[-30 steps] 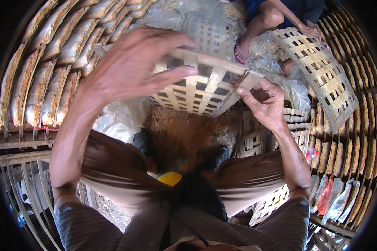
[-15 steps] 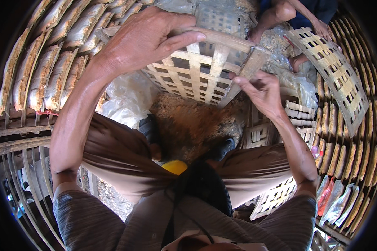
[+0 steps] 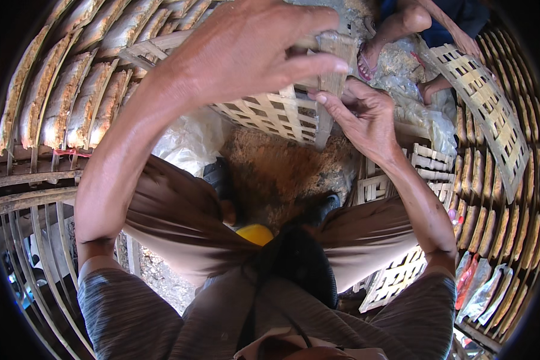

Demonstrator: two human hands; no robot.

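Observation:
A woven bamboo tray (image 3: 276, 114) with a flat slat frame is held up in front of me, tilted, its open lattice facing down toward the floor. My left hand (image 3: 246, 57) reaches across its upper edge, thumb and forefinger on either side of the top right corner. The other left fingers are hidden behind. My right hand (image 3: 369, 117) pinches the slat along the tray's right side, just below that corner, with the thumb on the near face. My left hand covers much of the tray's top rail.
Tilted bamboo racks (image 3: 72, 102) stand at the left, with more racks (image 3: 498, 228) at the right. Another person's hand (image 3: 465, 43) is by a second woven tray (image 3: 480, 108). Clear plastic sheeting (image 3: 189, 141) lies beyond my left knee. More lattice panels (image 3: 396, 279) lean by my right leg.
My left hand has slid right along the top rail to the corner. The tray has turned and shifted slightly left, while my right hand keeps its hold on the side slat.

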